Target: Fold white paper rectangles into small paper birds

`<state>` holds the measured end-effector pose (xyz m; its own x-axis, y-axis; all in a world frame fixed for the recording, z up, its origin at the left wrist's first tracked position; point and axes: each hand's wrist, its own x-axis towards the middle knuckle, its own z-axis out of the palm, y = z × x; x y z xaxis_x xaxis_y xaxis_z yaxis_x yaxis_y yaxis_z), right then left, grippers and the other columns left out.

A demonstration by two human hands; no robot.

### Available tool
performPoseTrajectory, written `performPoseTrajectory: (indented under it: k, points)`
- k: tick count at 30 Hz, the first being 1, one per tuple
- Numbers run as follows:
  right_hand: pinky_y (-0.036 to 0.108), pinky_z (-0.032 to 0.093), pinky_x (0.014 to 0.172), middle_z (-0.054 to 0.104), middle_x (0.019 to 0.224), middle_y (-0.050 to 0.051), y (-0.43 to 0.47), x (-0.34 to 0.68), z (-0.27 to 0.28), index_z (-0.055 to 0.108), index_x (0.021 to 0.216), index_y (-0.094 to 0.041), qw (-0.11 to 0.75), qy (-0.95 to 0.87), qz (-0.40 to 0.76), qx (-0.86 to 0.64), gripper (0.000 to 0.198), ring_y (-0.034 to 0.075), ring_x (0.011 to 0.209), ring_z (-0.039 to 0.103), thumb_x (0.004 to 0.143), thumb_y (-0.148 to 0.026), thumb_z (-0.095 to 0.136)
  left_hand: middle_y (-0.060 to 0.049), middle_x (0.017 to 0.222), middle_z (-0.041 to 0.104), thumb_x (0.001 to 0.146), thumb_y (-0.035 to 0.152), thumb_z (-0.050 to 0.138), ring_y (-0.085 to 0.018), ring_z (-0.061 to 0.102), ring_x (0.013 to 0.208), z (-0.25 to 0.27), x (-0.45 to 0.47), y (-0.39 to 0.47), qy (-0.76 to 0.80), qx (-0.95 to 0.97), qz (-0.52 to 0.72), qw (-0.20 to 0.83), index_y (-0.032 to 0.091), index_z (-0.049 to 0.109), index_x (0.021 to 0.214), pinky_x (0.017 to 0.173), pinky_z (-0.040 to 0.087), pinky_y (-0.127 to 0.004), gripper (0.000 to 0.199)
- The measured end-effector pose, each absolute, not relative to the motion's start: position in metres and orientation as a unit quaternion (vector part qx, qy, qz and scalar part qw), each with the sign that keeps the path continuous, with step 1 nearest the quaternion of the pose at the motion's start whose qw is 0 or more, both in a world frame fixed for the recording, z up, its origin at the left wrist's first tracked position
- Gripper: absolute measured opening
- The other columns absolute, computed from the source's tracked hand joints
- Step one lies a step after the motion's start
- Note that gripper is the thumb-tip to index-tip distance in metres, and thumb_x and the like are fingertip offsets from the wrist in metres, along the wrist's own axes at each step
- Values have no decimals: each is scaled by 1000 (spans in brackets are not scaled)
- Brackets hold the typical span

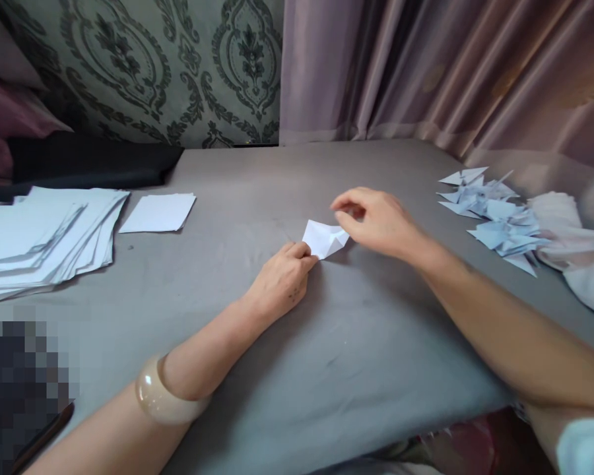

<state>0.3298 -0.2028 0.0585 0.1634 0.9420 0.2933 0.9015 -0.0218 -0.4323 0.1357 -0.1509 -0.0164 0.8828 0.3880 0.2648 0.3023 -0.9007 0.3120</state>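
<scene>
A small folded sheet of white paper [321, 237] lies on the grey cloth in front of me, with creases and a raised flap on its right side. My left hand [284, 274] is closed on its lower left edge, fingers and thumb pressing there. Just above the paper's right corner hovers my right hand [371, 221], its fingers curved and a small gap between thumb and forefinger. Nothing shows in that gap. The right corner is partly hidden by this hand.
Large white sheets [44, 237] are piled at the left, beside a stack of small paper squares [159, 212]. Several folded paper figures [499, 214] lie at the right, close to a crumpled translucent plastic bag [574, 237]. Grey cloth [257, 185] covers the surface; curtains [400, 66] hang behind.
</scene>
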Motion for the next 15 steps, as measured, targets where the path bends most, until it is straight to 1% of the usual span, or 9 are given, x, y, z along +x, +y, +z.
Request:
performPoseTrajectory:
  k: [1,3,4,7,11,15]
  points:
    - [28,43,70,68,85,5,-214,330,50,66,92,-17,300,-611,4,-732,20,15,72,59,80,-23,52,-10,100,61,90,5,34,-20,55,91,-15,136,-152,180,962,156,135,15,68,107,83,51,-33,39]
    - [27,43,66,66,76,3,-233,327,30,63,94,-17,315,-581,18,-750,19,14,65,57,80,-21,51,-10,101,60,91,5,33,-21,54,91,-14,136,-152,177,963,148,136,14,66,110,83,51,-33,39]
    - [28,44,67,65,76,2,-239,325,21,61,97,-17,313,-576,28,-755,20,14,65,57,80,-20,51,-11,101,59,91,6,33,-21,53,91,-14,135,-152,176,964,146,135,13,65,111,83,50,-34,39]
    - [29,45,69,67,87,4,-248,318,0,58,108,-19,302,-578,53,-756,28,15,68,59,82,-17,49,-11,102,58,92,6,32,-21,52,91,-18,135,-152,171,967,146,124,13,63,116,84,50,-35,39]
    - [30,46,73,66,100,6,-247,310,-4,59,107,-21,297,-597,47,-744,27,16,77,62,83,-15,47,-11,105,56,93,8,30,-21,51,91,-21,134,-153,168,967,151,115,13,56,125,84,49,-36,42]
    - [30,49,75,64,107,8,-248,306,-4,59,110,-21,329,-603,57,-724,29,16,82,64,85,-14,45,-13,106,56,93,7,29,-22,50,94,-15,134,-154,164,972,119,118,11,53,129,86,48,-36,43]
